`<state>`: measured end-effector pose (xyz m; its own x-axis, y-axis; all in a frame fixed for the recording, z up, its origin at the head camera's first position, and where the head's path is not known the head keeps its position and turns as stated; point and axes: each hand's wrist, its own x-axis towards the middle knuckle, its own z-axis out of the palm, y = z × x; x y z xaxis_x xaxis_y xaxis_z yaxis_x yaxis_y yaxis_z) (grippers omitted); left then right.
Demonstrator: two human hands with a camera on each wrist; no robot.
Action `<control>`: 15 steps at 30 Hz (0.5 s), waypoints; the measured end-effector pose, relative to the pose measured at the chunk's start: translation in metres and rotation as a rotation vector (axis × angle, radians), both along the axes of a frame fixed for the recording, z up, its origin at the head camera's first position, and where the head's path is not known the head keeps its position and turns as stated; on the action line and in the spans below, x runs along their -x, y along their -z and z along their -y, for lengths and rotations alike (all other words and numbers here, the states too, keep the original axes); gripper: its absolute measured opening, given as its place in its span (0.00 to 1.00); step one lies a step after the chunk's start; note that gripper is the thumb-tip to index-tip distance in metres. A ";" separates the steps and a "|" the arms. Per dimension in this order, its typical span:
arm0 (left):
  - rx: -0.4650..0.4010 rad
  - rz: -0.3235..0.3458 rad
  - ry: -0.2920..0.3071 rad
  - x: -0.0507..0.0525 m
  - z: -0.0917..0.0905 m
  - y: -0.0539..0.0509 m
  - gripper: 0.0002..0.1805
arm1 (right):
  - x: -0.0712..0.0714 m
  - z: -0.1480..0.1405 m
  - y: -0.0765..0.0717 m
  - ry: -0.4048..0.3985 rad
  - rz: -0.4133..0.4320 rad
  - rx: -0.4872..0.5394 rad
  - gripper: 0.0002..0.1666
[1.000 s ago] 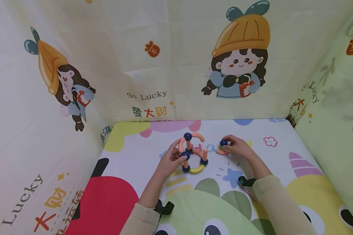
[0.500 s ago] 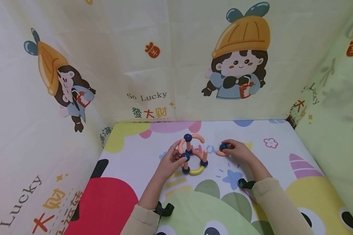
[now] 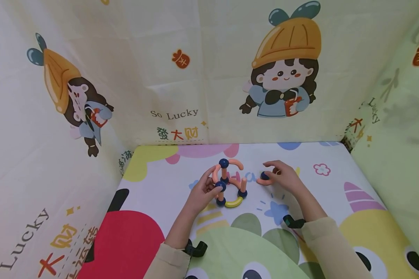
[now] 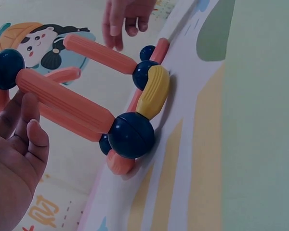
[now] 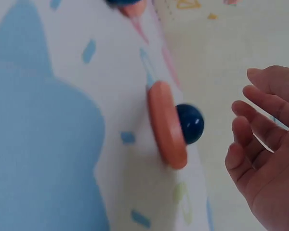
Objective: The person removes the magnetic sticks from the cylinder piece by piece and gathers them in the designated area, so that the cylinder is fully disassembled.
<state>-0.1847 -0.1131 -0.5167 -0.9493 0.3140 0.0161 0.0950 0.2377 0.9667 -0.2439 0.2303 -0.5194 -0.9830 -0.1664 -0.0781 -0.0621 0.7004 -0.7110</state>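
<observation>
My left hand [image 3: 199,192] pinches a dark blue ball [image 4: 7,69] at the upper left corner of a magnetic stick-and-ball frame. In that frame, orange rods [image 4: 65,101] and blue balls join into a standing ring, with a yellow curved rod [image 3: 234,202] at the near side. One upright orange rod [image 3: 243,184] has a bare top. To the right, a loose blue ball [image 5: 190,123] sits against a curved orange rod [image 5: 166,126] on the tabletop. Close by, my right hand [image 5: 274,144] is apart from them, its fingers loosely bent around nothing.
A cartoon-printed cloth [image 3: 209,228] covers the table. Patterned cloth walls [image 3: 223,77] rise at the back and both sides. A black wrist strap mount [image 3: 195,248] is on the left wrist, and another mount [image 3: 293,221] is on the right.
My right hand has lowered the loose blue ball onto the curved orange rod, let go and spread its fingers. The left hand and the frame have stayed in place.
</observation>
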 end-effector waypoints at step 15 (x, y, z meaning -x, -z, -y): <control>-0.026 -0.028 0.016 -0.002 0.000 0.001 0.38 | -0.032 0.046 -0.001 -0.278 0.161 0.303 0.26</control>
